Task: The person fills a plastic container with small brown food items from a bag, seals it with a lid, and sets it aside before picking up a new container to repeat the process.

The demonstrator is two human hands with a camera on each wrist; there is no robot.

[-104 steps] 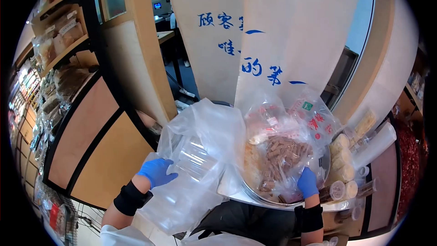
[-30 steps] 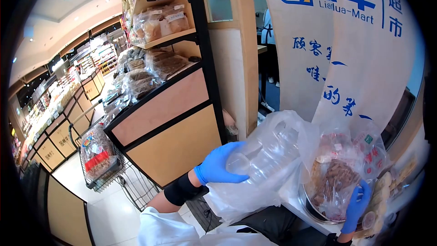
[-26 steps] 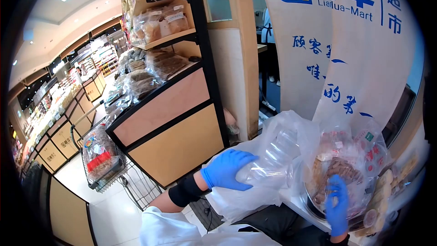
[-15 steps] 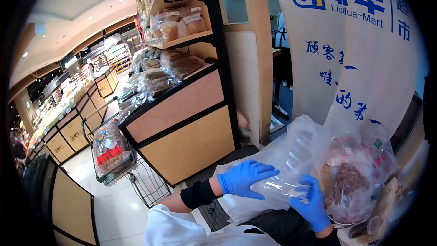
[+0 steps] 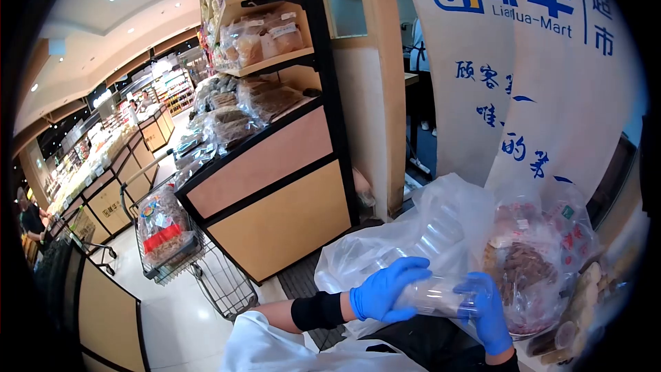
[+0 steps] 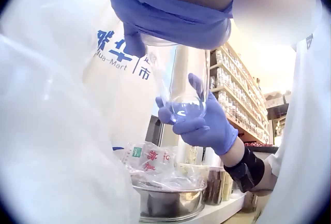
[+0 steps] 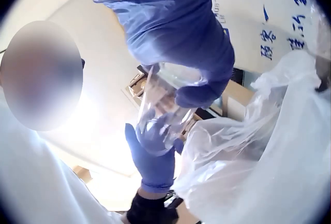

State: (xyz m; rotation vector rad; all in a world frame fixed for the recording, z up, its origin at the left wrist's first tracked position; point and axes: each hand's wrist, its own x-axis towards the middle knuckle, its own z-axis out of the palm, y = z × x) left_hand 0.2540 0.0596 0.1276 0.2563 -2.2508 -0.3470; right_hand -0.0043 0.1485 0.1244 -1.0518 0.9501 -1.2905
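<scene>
A clear plastic jar [image 5: 441, 296] lies sideways between both blue-gloved hands. My left hand [image 5: 389, 289] grips one end, and the fingers of my right hand [image 5: 490, 317] are curled round the other. In the left wrist view the jar [image 6: 189, 74] is see-through and looks empty, with the right hand [image 6: 204, 128] cupping its rounded end. Just beyond the hands lies a large translucent plastic bag [image 5: 337, 272] with several more clear jars [image 5: 441, 224] stacked inside. To the right, a plastic bag of brown pieces [image 5: 530, 275] fills a round metal basin [image 6: 170, 206].
Several filled containers [image 5: 564, 337] stand along the counter right of the basin. A white banner [image 5: 475, 124] hangs behind. On the left are a shelf unit [image 5: 275, 213] and a shopping cart [image 5: 224, 282] holding a packed bag. A person [image 5: 31, 217] stands far left.
The head view has turned left. My right hand has left the bag of brown pieces in the basin and come across to the jar, which both hands now hold away from the stacked jars.
</scene>
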